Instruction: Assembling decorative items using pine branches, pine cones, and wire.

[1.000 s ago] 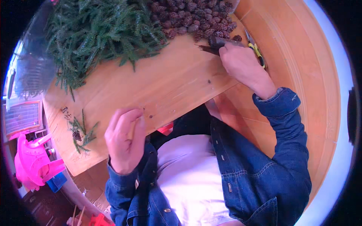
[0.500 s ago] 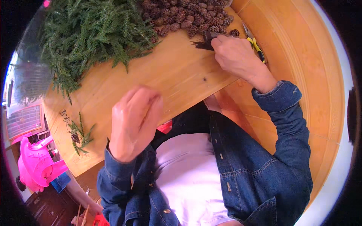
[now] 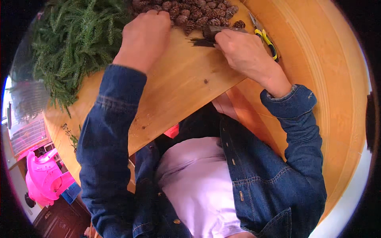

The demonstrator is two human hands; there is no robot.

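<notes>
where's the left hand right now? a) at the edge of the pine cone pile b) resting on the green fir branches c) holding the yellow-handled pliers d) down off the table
a: the left hand sits closed at the near edge of the pine cone pile, with the fir branches off to its left and the yellow-handled pliers beyond the right hand.

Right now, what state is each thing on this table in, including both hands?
left hand: closed in a loose fist, reaching into the pine cones
right hand: curled around a dark, small tool, pressed to the table
pine cones: heaped loose at the table's far edge
evergreen branches: piled, lying flat on the table's left
yellow-handled pliers: lying unheld beside the right hand
wooden table: bare in the middle
</notes>
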